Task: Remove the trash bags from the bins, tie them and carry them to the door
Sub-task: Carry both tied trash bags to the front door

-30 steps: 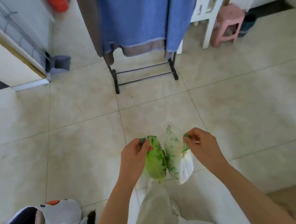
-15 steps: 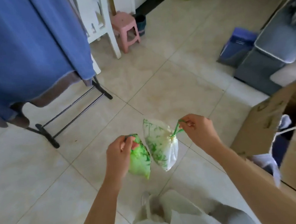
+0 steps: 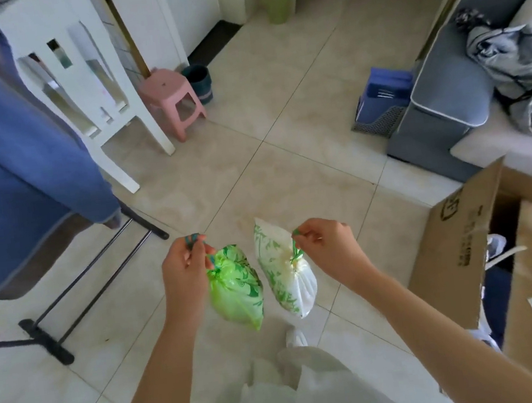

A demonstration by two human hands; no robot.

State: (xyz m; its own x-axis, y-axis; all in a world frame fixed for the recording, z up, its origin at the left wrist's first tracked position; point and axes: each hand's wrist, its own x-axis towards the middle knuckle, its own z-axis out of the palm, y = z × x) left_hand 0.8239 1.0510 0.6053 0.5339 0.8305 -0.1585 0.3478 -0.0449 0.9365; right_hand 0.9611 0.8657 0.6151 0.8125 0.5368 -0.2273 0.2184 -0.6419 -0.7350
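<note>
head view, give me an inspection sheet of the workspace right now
surface: beige tiled floor, dull marks on some tiles.
job's things: green bag and white bag with green print, both cinched at the neck and hanging off the floor, side by side.
clutter: open cardboard box at right; blue folder stack by the sofa.
hands: left hand pinches the green bag's drawstring; right hand pinches the white bag's.
cables: nothing seen.
surroundings: drying rack with blue cloth at left, pink stool, dark bin behind it, light green bin farther back, grey sofa.
</note>
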